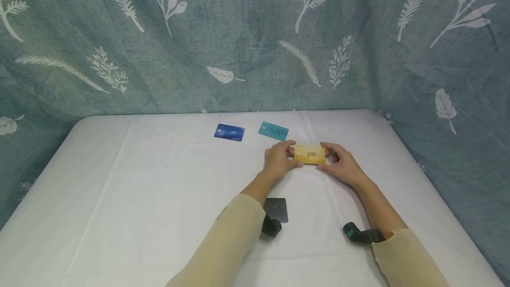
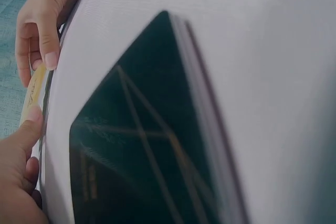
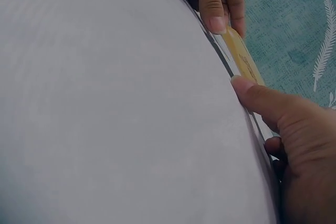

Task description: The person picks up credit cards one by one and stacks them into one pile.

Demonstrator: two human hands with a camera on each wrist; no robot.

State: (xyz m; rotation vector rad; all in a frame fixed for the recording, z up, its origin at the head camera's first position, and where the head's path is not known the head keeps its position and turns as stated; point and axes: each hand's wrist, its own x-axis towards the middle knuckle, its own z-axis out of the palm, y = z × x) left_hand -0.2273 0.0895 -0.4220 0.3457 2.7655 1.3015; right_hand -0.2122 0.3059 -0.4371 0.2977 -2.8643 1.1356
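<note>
A yellow card (image 1: 309,154) with dark print is held by both hands over the right part of the table. At its left end my left hand (image 1: 280,160) pinches it between thumb and fingers. My right hand (image 1: 340,163) grips the opposite end the same way. In the left wrist view the card (image 2: 33,92) shows as a thin yellow strip between the two hands. The right wrist view shows the card (image 3: 242,59) nearly edge-on, the right thumb (image 3: 257,95) lying along its near end.
Just beyond the hands lie a teal card (image 1: 273,131) and a blue VIP card (image 1: 229,132). A dark green booklet (image 2: 131,124) with gold lines lies nearer, partly hidden by the left sleeve in the head view. A patterned curtain (image 1: 247,39) hangs behind the white table (image 1: 159,216).
</note>
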